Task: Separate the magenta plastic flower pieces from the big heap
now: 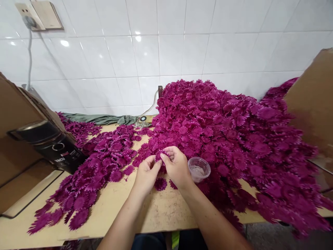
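Between my two hands, over the middle of the table, is a magenta artificial flower (161, 155), partly covered by the fingers. My left hand (148, 169) pinches its left edge with thumb and fingertips. From the other side my right hand (177, 165) grips it, thumb laid across the front. Just right of that hand stands a small clear plastic cup (199, 169) with something whitish inside. A loose flower (160, 184) lies on the table below my hands. Behind and to the right rises a large heap of the same flowers (203, 118).
A smaller flower pile (99, 170) spreads at the left, beside a tilted black canister (52, 142). Cardboard (15, 139) stands at the left edge, and more cardboard (312, 104) at the right. Green cloth (104, 119) lies along the tiled wall. Crumbs dot the table (169, 211).
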`<state>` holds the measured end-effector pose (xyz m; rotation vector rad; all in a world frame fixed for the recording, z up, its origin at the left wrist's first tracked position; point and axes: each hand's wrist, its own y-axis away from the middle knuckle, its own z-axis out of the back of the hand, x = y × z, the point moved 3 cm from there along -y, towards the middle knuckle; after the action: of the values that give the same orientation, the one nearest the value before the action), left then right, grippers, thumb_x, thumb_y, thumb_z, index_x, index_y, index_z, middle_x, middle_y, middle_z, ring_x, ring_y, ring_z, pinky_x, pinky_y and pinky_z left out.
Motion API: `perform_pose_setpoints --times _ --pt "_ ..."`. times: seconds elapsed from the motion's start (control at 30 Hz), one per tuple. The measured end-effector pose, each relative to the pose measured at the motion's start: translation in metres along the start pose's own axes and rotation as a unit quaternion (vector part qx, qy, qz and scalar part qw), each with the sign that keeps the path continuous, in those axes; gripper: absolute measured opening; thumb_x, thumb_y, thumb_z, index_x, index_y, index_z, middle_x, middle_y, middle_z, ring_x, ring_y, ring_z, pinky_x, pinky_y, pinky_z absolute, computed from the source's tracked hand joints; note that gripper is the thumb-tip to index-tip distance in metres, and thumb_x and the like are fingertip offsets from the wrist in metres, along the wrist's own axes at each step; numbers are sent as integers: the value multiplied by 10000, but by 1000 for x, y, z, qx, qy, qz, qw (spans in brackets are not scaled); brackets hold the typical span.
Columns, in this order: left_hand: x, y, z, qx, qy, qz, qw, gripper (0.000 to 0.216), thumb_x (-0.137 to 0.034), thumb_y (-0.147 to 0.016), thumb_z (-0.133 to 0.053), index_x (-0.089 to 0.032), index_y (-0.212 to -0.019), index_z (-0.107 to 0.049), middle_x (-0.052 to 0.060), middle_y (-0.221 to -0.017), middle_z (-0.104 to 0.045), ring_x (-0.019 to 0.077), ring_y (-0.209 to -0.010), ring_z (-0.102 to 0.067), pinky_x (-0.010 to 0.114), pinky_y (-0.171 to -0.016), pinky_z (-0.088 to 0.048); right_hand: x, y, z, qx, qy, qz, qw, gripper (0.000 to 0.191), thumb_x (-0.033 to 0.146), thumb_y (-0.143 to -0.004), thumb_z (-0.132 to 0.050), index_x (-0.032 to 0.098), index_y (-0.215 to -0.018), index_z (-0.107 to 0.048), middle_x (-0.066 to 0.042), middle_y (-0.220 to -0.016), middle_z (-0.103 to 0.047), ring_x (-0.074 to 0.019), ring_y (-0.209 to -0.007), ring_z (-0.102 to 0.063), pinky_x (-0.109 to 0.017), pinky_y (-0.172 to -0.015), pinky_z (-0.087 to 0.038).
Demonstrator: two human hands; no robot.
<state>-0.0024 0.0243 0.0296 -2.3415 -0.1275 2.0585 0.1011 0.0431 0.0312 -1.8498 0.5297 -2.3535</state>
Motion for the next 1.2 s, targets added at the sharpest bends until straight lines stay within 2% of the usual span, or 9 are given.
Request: perform_pose_setpoints --times 0.13,0.37,0.47,0.53,0.63,0.77,0.93,1.1,1.2 --pt "-3 -6 -1 -4 -34 -3 999 200 -339 -614 -636 -150 -630 -573 -43 -560 -529 85 -530 -431 204 -522 -351 5 0 2 11 56 26 998 100 256 -744 -488 170 -761 -536 -64 -763 -603 -171 -726 -560 -318 -704 -452" --pt "-2 -14 -2 -43 -106 -55 992 284 -379 -655 -583 -183 -520 -429 -74 -496 -366 80 -493 -318 212 -488 -274 17 -5 10 24 169 63 983 247 259 -830 -369 163 -704 -559 -64 -697 -587 -179 -686 -542 -323 -684 -419" --pt "-2 -17 0 -53 -79 -54 994 295 -395 -646 -602 -183 -517 -444 -73 -494 -376 81 -491 -325 214 -495 -283 21 -7 16 25 171 89 981 161 247 -790 -451 157 -839 -575 -77 -812 -580 -172 -737 -538 -314 -712 -426" --pt "-3 -18 2 -57 -43 -38 997 312 -422 -613 -635 -177 -513 -470 -76 -478 -385 76 -475 -319 212 -479 -279 25 -9 18 50 166 120 978 188 228 -738 -527 171 -913 -568 -72 -882 -558 -163 -765 -528 -300 -710 -433" --pt "-3 -20 2 -49 11 -17 999 333 -450 -564 -678 -160 -522 -519 -67 -484 -440 78 -490 -368 206 -494 -308 31 -11 16 142 163 135 967 94 207 -712 -561 187 -799 -590 -33 -790 -555 -141 -707 -516 -276 -652 -430" --pt "3 -23 0 -21 100 7 995 347 -496 -632 -620 -152 -608 -578 -36 -549 -524 102 -552 -462 219 -552 -369 32 -19 12 217 136 84 963 33 171 -676 -586 176 -706 -574 10 -660 -558 -106 -592 -497 -241 -576 -410" --pt "11 -25 1 11 137 3 990 277 -425 -616 -674 -175 -684 -576 -39 -642 -550 99 -602 -489 211 -587 -391 25 -31 13 211 108 41 971 48 127 -677 -541 170 -658 -530 32 -598 -517 -91 -557 -461 -225 -554 -387" --pt "12 -23 2 35 125 3 992 311 -388 -554 -726 -169 -691 -552 -63 -585 -491 72 -550 -431 191 -567 -362 23 -38 17 225 16 -33 974 62 132 -664 -527 163 -619 -498 67 -526 -444 -66 -484 -383 -204 -504 -326" --pt "15 -21 2 27 115 18 993 345 -406 -534 -729 -176 -644 -497 -75 -538 -457 68 -511 -386 189 -521 -328 24 -42 18 210 5 -64 976 96 132 -651 -530 167 -580 -475 88 -466 -389 -58 -441 -327 -198 -467 -273"
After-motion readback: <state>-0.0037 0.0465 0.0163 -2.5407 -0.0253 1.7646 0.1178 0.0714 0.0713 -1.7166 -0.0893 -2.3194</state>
